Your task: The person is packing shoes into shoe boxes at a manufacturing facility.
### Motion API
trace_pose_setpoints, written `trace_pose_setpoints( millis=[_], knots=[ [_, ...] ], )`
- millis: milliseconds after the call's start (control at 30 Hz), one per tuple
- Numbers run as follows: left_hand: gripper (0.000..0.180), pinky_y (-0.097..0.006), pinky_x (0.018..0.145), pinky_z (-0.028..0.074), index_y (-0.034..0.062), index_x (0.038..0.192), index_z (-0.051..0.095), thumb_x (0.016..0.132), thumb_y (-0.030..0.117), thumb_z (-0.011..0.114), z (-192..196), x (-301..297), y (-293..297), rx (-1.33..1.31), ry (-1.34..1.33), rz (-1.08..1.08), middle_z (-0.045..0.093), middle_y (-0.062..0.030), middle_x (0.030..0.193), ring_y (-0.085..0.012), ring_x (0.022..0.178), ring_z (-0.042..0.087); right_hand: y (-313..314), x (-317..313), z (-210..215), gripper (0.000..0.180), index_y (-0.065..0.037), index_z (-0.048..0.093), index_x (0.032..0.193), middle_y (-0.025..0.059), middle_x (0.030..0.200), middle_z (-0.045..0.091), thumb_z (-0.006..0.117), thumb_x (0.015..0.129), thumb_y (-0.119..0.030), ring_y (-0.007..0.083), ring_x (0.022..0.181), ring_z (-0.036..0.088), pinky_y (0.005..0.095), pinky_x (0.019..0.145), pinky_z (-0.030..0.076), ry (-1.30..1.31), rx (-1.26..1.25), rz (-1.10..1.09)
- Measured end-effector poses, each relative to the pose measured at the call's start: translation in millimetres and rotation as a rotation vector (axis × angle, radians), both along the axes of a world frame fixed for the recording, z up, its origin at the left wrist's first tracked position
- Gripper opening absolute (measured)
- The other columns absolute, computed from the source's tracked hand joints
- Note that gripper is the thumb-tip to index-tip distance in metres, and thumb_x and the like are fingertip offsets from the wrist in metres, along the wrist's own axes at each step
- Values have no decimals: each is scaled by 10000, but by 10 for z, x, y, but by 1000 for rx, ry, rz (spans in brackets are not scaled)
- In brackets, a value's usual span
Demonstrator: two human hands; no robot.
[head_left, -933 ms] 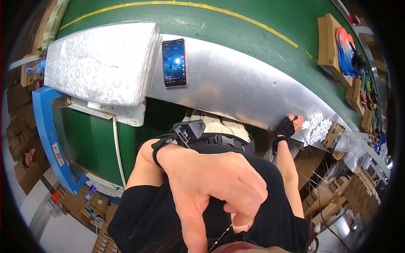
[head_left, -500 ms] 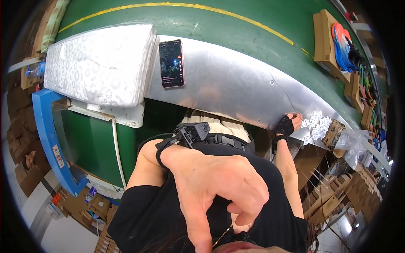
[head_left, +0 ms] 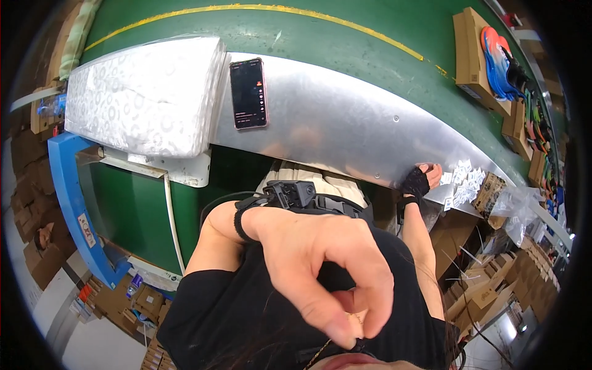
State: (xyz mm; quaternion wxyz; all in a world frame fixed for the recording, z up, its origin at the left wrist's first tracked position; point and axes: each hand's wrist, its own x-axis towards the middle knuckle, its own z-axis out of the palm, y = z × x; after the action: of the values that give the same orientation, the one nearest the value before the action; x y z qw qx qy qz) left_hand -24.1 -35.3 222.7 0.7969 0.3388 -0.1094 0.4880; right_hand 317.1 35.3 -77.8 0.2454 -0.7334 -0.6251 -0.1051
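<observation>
My left hand (head_left: 336, 265) is raised close in front of my chest, large in the picture. Its thumb and fingertips come together in a ring; whatever lies between the tips is too small to make out. A thin gold-coloured chain (head_left: 317, 355) hangs just beside the thumb. On that wrist a black strap carries a small black camera (head_left: 293, 193). Farther right, my right hand (head_left: 425, 180) wears a black fingerless glove and rests at the near edge of the metal table (head_left: 333, 117), fingers loosely bent and apart. Small white printed tags (head_left: 464, 184) lie in a pile right beside it.
A smartphone (head_left: 249, 92) lies on the metal, next to a stack of patterned white sheets in clear plastic (head_left: 145, 95). A blue frame (head_left: 77, 209) stands at left. Past the tags are a small brown box (head_left: 489, 191) and clear bags (head_left: 517, 209). Shoe boxes (head_left: 472, 55) line the far right.
My left hand has turned, and its thumb has swung up to meet the fingertips. The phone's screen picture has gone darker. My right hand stays in place.
</observation>
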Motion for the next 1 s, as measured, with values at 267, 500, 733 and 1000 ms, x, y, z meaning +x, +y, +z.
trace_pose_setpoints(
  millis=[267,500,733,1000],
  knots=[
    [174,-237,565,449,6,978,624,831,66,554,9,46,71,104,-4,-9,632,-72,776,-131,634,584,-29,-275,277,240,9,496,981,167,1060,518,449,835,-176,333,983,493,456,863,369,-62,58,1],
    [169,-233,574,449,1,970,628,826,55,559,33,54,54,57,-34,-102,638,-72,798,-129,665,596,-28,-331,348,216,9,504,958,174,1021,531,437,863,-173,341,949,508,462,834,394,-52,106,20],
    [167,-221,550,430,-5,961,631,811,54,587,50,114,71,88,-74,-13,645,-74,818,-121,661,587,-5,-256,316,222,5,504,959,164,1031,532,435,865,-184,331,972,504,448,847,391,-117,156,35],
    [164,-213,534,415,-3,957,631,810,56,587,49,101,53,97,-60,-78,636,-60,757,-106,611,561,-67,-152,219,237,0,500,969,158,1051,525,436,852,-196,325,985,497,449,857,376,-101,136,21]
  ],
)
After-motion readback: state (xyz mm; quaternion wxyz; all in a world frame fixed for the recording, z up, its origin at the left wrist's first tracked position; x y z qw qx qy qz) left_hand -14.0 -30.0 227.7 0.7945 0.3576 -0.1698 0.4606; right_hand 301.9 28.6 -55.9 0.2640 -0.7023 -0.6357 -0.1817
